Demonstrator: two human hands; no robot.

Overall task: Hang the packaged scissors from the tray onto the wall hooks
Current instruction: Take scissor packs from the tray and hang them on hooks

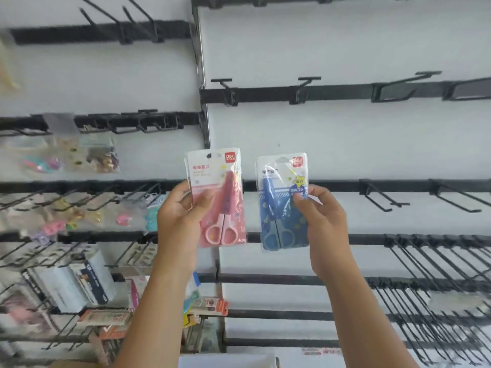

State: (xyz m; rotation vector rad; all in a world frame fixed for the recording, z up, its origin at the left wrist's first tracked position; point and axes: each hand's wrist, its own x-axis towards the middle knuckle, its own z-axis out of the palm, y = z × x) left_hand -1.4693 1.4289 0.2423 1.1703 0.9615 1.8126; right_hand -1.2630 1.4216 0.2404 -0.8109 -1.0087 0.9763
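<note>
My left hand (180, 216) holds a pink packaged pair of scissors (218, 200) upright by its left edge, in front of the white wall. A blue packaged pair of scissors (281, 203) is pinched at its right side by my right hand (322, 219). Both packs have a hang hole at the top and sit side by side, a little apart. Empty black wall hooks (384, 200) stick out of a rail to the right of the blue pack. More empty hooks (225, 88) sit on the rail above. The tray is out of view.
Black rails cross the white wall (318, 144) at several heights. Left panel hooks carry small bagged clips (93, 158) and boxed goods (79, 282). Long rows of bare hooks (438, 274) fill the lower right. A vertical metal strip (206, 123) divides the two panels.
</note>
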